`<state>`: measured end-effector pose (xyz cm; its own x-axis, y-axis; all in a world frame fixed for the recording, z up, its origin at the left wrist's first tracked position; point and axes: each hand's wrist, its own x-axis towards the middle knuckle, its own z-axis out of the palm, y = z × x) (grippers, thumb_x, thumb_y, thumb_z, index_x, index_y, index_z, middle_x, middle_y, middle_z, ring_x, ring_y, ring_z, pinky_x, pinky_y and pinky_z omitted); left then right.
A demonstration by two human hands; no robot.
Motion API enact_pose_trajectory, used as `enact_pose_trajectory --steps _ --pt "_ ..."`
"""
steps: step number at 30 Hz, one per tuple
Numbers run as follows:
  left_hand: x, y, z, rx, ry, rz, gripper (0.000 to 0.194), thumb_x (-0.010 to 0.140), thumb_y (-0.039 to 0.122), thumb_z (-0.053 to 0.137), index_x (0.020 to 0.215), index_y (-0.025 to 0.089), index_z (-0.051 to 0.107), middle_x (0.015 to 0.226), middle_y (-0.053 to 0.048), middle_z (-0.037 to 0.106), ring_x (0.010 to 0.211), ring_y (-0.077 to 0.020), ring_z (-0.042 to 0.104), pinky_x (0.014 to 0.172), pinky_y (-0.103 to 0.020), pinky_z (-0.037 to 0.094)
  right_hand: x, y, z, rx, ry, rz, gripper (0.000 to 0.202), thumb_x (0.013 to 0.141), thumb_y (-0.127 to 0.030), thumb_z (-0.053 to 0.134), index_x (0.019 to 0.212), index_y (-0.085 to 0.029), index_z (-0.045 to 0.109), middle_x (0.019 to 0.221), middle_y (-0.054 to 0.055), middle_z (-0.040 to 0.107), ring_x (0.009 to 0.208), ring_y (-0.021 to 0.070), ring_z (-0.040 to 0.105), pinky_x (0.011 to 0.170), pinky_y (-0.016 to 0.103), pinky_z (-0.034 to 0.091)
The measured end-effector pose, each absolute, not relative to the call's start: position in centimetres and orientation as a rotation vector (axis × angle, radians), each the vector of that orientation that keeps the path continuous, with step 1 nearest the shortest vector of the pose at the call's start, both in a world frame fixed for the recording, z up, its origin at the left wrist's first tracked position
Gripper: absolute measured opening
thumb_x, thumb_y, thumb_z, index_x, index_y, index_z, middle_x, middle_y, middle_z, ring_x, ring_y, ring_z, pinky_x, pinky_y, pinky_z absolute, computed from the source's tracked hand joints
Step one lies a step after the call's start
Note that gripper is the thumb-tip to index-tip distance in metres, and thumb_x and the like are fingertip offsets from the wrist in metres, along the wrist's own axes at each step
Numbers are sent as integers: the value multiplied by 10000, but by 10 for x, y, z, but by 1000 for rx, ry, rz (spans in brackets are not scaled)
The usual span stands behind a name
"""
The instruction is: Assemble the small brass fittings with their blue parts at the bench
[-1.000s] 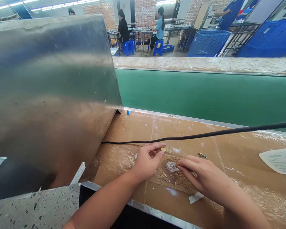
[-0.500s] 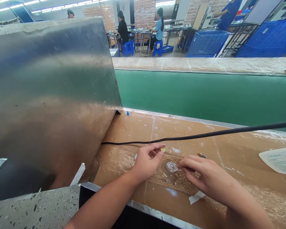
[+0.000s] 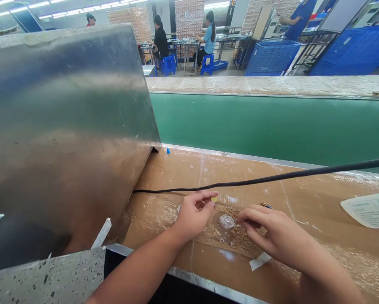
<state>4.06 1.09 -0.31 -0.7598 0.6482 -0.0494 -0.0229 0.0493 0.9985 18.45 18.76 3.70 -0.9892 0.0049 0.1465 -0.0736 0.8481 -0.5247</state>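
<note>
Between the thumb and fingers of my left hand (image 3: 196, 211) is a small flat yellow piece (image 3: 214, 199), its far edge peeking out at the fingertips. Right of it, a clear round plastic-looking piece (image 3: 226, 221) lies on a worn cardboard patch (image 3: 208, 236). My right hand (image 3: 263, 226) is closed in a pinch at that clear piece's right side. What its fingertips hold, if anything, is too small to make out, and I cannot tell whether they touch the clear piece.
A metal box (image 3: 66, 126) stands at left. A black cable (image 3: 240, 183) crosses the cardboard-covered bench (image 3: 170, 173) behind my hands. Beyond runs a green conveyor belt (image 3: 255, 126). A printed sheet (image 3: 368, 211) lies at right, a blue bit (image 3: 168, 150) near the box. People sit farther back.
The whole view has shifted very slightly. Both hands keep nearly the same pose, with the yellow piece still in my left fingers.
</note>
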Motion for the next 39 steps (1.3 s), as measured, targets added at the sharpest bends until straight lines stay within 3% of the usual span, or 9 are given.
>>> enact_pose_trajectory --steps 3,8,13,18,27,32,36,39 --pt "40 11 -5 622 1788 1800 262 812 258 675 1016 187 823 1066 -112 794 991 -238 734 841 -332 598 185 196 34 -45 -2897 800 211 930 -242 466 831 -250 652 710 1 669 567 160 616 519 270 466" --pt "38 11 -7 567 1671 1857 260 826 323 662 969 182 827 934 -91 777 760 -165 704 756 -306 589 194 221 25 -195 -2960 771 194 859 -257 496 740 -251 650 627 0 659 509 176 600 488 284 447" --pt "36 12 -6 483 1675 1887 311 821 385 684 991 162 817 758 -62 740 695 -141 678 749 -286 578 214 245 25 -468 -2933 933 165 826 -288 556 723 -256 681 566 -5 631 456 178 565 435 282 436" --pt "37 14 -4 412 1691 1909 359 770 397 756 1025 148 800 876 -96 782 752 -164 712 747 -287 593 217 244 28 -548 -2930 1082 183 791 -297 544 733 -253 712 581 -6 647 506 175 594 479 269 470" --pt "34 11 -3 481 1783 1843 327 810 372 705 1056 192 824 1084 -96 799 936 -191 731 916 -308 578 210 233 36 -688 -3076 1166 166 726 -307 546 697 -222 686 610 -7 640 572 162 572 549 244 442" --pt "35 12 2 363 1707 1921 320 723 308 795 1019 189 822 1053 -90 803 921 -181 737 884 -290 594 214 234 35 -737 -3083 1094 160 703 -285 546 684 -223 692 600 -7 638 570 164 578 548 247 440" --pt "35 13 2 305 1606 1901 289 666 309 880 911 166 823 872 -83 796 775 -149 724 767 -247 588 219 239 37 -640 -2950 1122 178 764 -308 559 705 -226 705 570 -6 634 505 161 575 472 249 443" --pt "37 15 2 243 1441 1930 373 625 404 943 858 146 807 828 -84 782 743 -141 724 722 -228 585 212 233 39 -396 -2711 1078 200 873 -321 578 778 -222 723 632 2 677 512 151 608 464 243 484"
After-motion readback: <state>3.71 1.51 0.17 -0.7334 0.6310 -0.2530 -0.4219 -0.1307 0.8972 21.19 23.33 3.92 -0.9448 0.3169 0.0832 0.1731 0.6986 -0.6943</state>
